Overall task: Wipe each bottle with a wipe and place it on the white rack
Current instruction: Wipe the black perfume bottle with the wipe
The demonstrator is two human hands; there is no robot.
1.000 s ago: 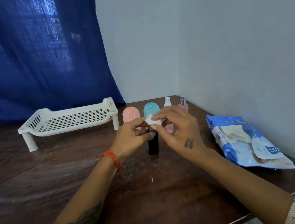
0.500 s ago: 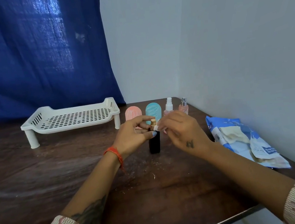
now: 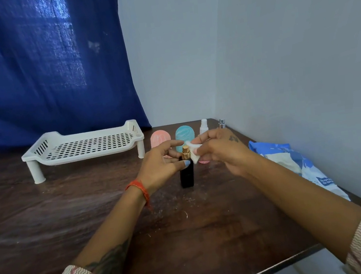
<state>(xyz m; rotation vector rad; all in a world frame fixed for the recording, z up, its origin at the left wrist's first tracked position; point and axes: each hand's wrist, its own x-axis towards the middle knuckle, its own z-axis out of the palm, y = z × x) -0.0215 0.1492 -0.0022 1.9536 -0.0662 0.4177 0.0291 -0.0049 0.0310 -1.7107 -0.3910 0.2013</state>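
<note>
A black bottle (image 3: 187,177) with a gold spray top stands on the dark wooden table (image 3: 71,218). My left hand (image 3: 160,164) holds its upper part, thumb and fingers curled round it. My right hand (image 3: 219,150) pinches a small white wipe (image 3: 193,150) against the gold top. Behind my hands stand a pink bottle (image 3: 159,138), a teal bottle (image 3: 184,134), a small white spray bottle (image 3: 203,126) and a small silver-capped bottle (image 3: 221,123), partly hidden. The white rack (image 3: 80,146) stands at the back left with nothing on it.
A blue and white wipe packet (image 3: 296,165) lies along the right edge of the table by the wall. A blue curtain (image 3: 41,67) hangs behind the rack. Another pink object (image 3: 204,161) peeks out under my right hand.
The wipe, first held above the bottle between both hands, has come down onto the gold top. My left hand has taken hold of the bottle's upper part.
</note>
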